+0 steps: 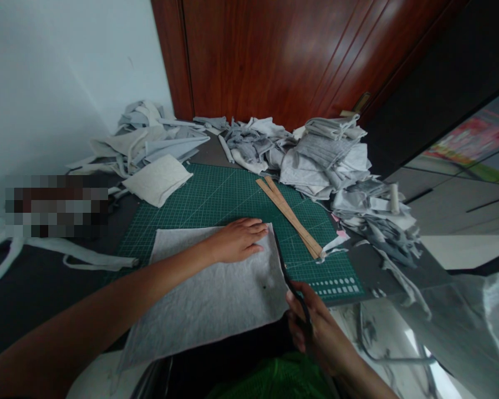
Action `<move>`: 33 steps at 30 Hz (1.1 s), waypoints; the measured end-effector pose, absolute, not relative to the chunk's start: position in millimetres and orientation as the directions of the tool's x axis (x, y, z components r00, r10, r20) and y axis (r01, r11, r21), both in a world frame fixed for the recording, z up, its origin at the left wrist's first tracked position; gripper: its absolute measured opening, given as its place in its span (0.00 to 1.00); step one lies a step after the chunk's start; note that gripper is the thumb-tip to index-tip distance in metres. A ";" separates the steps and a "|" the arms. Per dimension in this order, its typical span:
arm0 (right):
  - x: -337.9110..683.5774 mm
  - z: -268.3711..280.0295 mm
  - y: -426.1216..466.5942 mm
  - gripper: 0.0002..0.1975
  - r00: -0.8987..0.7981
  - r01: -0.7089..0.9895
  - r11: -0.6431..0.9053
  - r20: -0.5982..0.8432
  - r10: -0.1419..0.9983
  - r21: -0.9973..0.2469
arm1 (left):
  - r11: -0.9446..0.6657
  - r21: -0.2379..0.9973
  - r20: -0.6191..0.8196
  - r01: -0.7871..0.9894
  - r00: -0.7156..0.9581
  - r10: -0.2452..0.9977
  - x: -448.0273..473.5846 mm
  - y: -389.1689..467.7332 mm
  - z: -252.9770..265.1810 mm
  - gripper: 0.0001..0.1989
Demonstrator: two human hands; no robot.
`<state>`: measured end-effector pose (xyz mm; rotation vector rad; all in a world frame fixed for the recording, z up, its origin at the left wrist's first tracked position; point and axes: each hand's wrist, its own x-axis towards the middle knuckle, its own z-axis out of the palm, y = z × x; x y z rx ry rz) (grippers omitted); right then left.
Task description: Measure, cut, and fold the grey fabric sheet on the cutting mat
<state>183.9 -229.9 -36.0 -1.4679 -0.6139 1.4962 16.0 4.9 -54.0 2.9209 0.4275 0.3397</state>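
A large piece of light grey fabric (216, 293) lies over the near part of a green cutting mat (216, 194) and hangs past the table's front edge. My left hand (239, 241) rests flat on the fabric near its far right corner, fingers stretched out. In my right hand (311, 321) is a pair of dark-handled scissors (301, 305), with the fingers wrapped round the handles. The blades run along the fabric's right edge; whether they are apart I cannot tell. Two crossed wooden rulers (289, 216) lie on the mat to the right of the fabric.
Heaps of grey fabric scraps (253, 141) line the back of the table, with a folded stack (328, 155) at right and a pale folded cloth (158, 180) at left. Loose strips (83, 257) trail on the left. A brown wooden door (266, 61) stands behind.
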 end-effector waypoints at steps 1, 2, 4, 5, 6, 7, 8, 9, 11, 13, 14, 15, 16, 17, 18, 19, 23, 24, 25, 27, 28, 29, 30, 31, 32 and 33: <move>183.5 -35.9 -229.8 0.28 0.135 -0.260 -0.448 -0.492 0.860 -0.855 | -0.944 0.199 0.199 0.261 0.933 0.300 15.9 4.9 -53.8 0.25; 183.3 -36.0 -229.6 0.27 0.135 -0.259 -0.443 -0.486 0.863 -0.858 | -0.945 0.199 0.198 0.261 0.933 0.299 15.9 4.9 -53.8 0.25; 183.1 -36.5 -229.6 0.27 0.133 -0.263 -0.433 -0.477 0.869 -0.862 | -0.944 0.200 0.196 0.263 0.933 0.301 16.0 5.0 -53.8 0.25; 183.3 -37.0 -229.7 0.28 0.133 -0.266 -0.432 -0.477 0.869 -0.862 | -0.943 0.201 0.194 0.265 0.933 0.303 16.1 5.0 -53.8 0.25; 183.5 -37.7 -229.9 0.28 0.135 -0.267 -0.432 -0.477 0.868 -0.862 | -0.943 0.201 0.191 0.266 0.933 0.304 16.2 5.0 -53.9 0.25; 184.0 -38.6 -230.3 0.28 0.139 -0.264 -0.433 -0.479 0.867 -0.862 | -0.942 0.200 0.187 0.268 0.934 0.306 16.3 5.1 -54.1 0.26; 184.5 -39.7 -230.7 0.29 0.143 -0.257 -0.437 -0.482 0.865 -0.862 | -0.942 0.198 0.184 0.270 0.934 0.307 16.4 5.2 -54.2 0.26; 185.0 -40.9 -231.2 0.29 0.147 -0.248 -0.444 -0.486 0.861 -0.861 | -0.942 0.195 0.180 0.272 0.935 0.307 16.5 5.2 -54.4 0.26; 185.8 -43.2 -232.0 0.30 0.160 -0.238 -0.446 -0.488 0.858 -0.863 | -0.943 0.189 0.175 0.273 0.936 0.306 16.6 5.3 -54.7 0.26; 186.0 -44.5 -232.3 0.30 0.164 -0.239 -0.443 -0.485 0.859 -0.864 | -0.942 0.192 0.180 0.274 0.934 0.308 16.5 5.1 -54.8 0.26; 185.9 -44.7 -232.2 0.30 0.163 -0.243 -0.440 -0.483 0.860 -0.865 | -0.942 0.196 0.183 0.273 0.934 0.309 16.4 4.9 -54.7 0.25; 185.7 -44.6 -232.1 0.30 0.161 -0.245 -0.441 -0.484 0.860 -0.864 | -0.941 0.199 0.185 0.272 0.933 0.309 16.3 4.7 -54.5 0.26; 185.6 -44.2 -232.0 0.30 0.158 -0.246 -0.444 -0.488 0.859 -0.862 | -0.941 0.201 0.185 0.272 0.933 0.309 16.2 4.5 -54.3 0.26; 185.5 -43.7 -231.8 0.30 0.158 -0.248 -0.447 -0.491 0.857 -0.859 | -0.941 0.201 0.185 0.271 0.933 0.308 16.0 4.2 -54.0 0.26; 185.5 -43.1 -231.8 0.30 0.156 -0.252 -0.449 -0.494 0.855 -0.857 | -0.942 0.200 0.185 0.271 0.933 0.307 15.9 4.1 -53.8 0.26; 185.6 -42.4 -231.7 0.30 0.154 -0.254 -0.452 -0.497 0.854 -0.855 | -0.942 0.198 0.187 0.271 0.933 0.307 15.8 4.0 -53.7 0.26; 185.8 -39.0 -231.3 0.29 0.149 -0.258 -0.446 -0.491 0.858 -0.857 | -0.944 0.196 0.194 0.265 0.933 0.302 15.6 4.3 -54.3 0.26; 185.7 -38.3 -231.2 0.30 0.150 -0.258 -0.446 -0.492 0.858 -0.857 | -0.944 0.197 0.195 0.264 0.933 0.301 15.7 4.5 -54.5 0.26; 185.7 -37.6 -231.1 0.31 0.152 -0.257 -0.447 -0.493 0.857 -0.857 | -0.945 0.198 0.197 0.262 0.933 0.300 15.7 4.5 -54.6 0.26; 185.5 -36.7 -231.2 0.33 0.153 -0.251 -0.454 -0.498 0.854 -0.855 | -0.946 0.194 0.202 0.260 0.933 0.298 15.7 4.5 -54.7 0.26; 185.4 -36.5 -231.2 0.33 0.152 -0.246 -0.457 -0.499 0.853 -0.855 | -0.946 0.189 0.203 0.262 0.933 0.299 15.8 4.5 -54.7 0.26; 185.3 -36.4 -231.2 0.34 0.151 -0.243 -0.459 -0.501 0.852 -0.855 | -0.947 0.184 0.201 0.265 0.933 0.300 15.8 4.4 -54.9 0.26; 185.2 -36.3 -231.2 0.34 0.151 -0.241 -0.461 -0.502 0.852 -0.854 | -0.947 0.181 0.199 0.266 0.933 0.300 15.8 4.4 -55.1 0.26; 185.1 -36.1 -230.9 0.34 0.153 -0.241 -0.462 -0.504 0.850 -0.853 | -0.947 0.181 0.197 0.267 0.933 0.301 15.8 4.5 -55.5 0.26; 185.1 -35.8 -230.3 0.34 0.159 -0.248 -0.464 -0.508 0.847 -0.850 | -0.946 0.183 0.199 0.267 0.933 0.301 15.8 4.6 -56.1 0.26; 185.1 -35.2 -229.5 0.35 0.170 -0.265 -0.466 -0.517 0.839 -0.844 | -0.946 0.188 0.202 0.265 0.932 0.302 15.8 4.8 -56.9 0.26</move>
